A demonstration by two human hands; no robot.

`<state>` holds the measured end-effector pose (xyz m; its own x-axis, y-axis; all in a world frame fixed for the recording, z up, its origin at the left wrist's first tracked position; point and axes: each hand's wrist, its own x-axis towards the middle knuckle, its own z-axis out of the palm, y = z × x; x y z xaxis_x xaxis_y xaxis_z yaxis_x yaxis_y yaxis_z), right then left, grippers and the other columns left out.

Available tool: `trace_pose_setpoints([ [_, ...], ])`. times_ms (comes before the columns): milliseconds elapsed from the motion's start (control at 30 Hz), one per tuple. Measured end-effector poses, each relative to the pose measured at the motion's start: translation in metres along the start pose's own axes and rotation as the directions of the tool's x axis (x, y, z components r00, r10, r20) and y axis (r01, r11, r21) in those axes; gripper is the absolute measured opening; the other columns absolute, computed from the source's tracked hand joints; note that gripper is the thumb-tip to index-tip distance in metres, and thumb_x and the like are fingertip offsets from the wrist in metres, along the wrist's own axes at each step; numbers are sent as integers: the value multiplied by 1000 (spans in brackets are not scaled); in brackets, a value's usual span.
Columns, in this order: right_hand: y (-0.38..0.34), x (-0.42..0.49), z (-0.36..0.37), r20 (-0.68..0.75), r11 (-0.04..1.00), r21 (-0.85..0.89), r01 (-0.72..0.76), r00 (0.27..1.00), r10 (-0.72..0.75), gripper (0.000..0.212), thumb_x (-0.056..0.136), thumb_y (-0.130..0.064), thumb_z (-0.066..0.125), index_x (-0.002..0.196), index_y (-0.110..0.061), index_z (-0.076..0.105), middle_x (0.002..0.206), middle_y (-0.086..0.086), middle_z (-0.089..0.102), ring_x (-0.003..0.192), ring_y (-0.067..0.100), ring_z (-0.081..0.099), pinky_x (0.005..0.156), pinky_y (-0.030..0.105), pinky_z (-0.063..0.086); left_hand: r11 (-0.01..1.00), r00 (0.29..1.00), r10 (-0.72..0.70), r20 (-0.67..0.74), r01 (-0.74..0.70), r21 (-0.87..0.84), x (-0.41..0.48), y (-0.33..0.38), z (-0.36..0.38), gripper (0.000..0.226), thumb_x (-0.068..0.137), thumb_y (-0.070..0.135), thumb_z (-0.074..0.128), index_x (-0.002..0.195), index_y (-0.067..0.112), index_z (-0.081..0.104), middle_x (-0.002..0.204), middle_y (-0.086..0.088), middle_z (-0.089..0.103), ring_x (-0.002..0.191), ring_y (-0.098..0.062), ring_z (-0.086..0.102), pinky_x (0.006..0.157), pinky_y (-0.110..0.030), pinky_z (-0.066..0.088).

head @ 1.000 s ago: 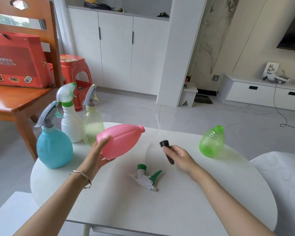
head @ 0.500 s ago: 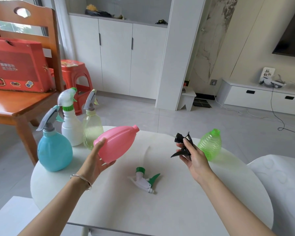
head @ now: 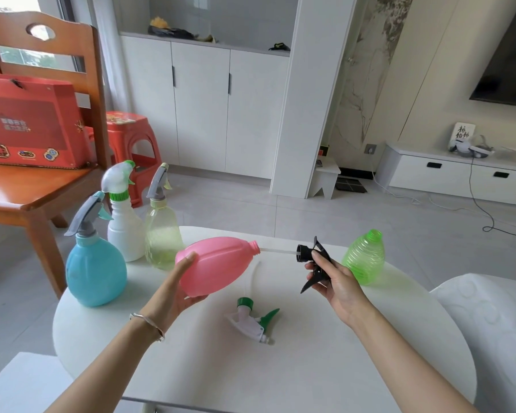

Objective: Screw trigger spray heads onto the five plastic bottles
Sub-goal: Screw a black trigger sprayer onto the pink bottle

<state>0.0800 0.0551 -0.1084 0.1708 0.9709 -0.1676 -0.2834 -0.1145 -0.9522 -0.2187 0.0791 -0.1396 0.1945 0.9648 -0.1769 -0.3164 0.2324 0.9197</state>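
- Pink bottle (head: pixel 218 268) lies sideways, cupped in her left hand (head: pixel 176 289) above the table (head: pixel 310 368).
- Black spray head (head: pixel 313 257), pinched by her right hand (head: pixel 337 281), has its tube at the bottle's mouth.

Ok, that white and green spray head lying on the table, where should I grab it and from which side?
Likely from above, pinching the white body of the white and green spray head, which lies on its side on the table. Its green trigger juts right and its green collar points away from you; leave the collar free for threading.
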Motion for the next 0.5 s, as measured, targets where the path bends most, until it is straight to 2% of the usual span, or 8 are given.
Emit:
trace_pose_setpoints([
  [67, 1, -1, 1, -7, 1000, -11, 22, 1000, -22, 8, 85, -24, 66, 86, -17, 69, 69, -1, 68, 55, 10, 58, 60, 22, 51, 1000, 1000, -15, 21, 15, 20, 1, -3, 2, 76, 48, 63, 75, 114, 34, 53, 117, -4, 65, 103, -18, 68, 78, -34, 57],
  [133, 1, -2, 4, -19, 998, -18, 53, 998, -53, 9, 81, -23, 70, 87, -17, 70, 72, 0, 68, 56, 11, 58, 58, 21, 51, 998, 998, -31, 54, 29, 47, 2, -6, 5, 78, 45, 67, 77, 113, 35, 54, 111, -1, 70, 100, -16, 70, 75, -32, 59],
  [300, 0, -4, 15, 13, 996, 84, 36, 999, -37, 20, 56, -24, 81, 74, -20, 76, 65, -5, 65, 55, 8, 56, 56, 19, 49, 997, 993, -59, 104, 53, 60, 4, -15, 21, 78, 48, 67, 75, 115, 32, 55, 102, 1, 76, 97, -19, 72, 70, -32, 60],
  [400, -2, -5, 21, 79, 984, 177, -12, 997, -2, 19, 54, -21, 83, 72, -18, 77, 61, -3, 60, 53, 9, 57, 52, 19, 49, 997, 992, -70, 104, 69, 19, 5, -17, 31, 83, 46, 68, 75, 116, 30, 55, 105, -6, 72, 92, -23, 73, 67, -35, 60],
  [500, -5, -7, 24, 110, 976, 216, -6, 994, -18, 23, 57, -24, 81, 79, -20, 76, 70, -4, 66, 62, 9, 63, 57, 20, 50, 994, 985, -110, 130, 109, 12, 6, -20, 37, 80, 51, 72, 68, 118, 29, 54, 98, -10, 75, 85, -27, 73, 61, -35, 60],
])
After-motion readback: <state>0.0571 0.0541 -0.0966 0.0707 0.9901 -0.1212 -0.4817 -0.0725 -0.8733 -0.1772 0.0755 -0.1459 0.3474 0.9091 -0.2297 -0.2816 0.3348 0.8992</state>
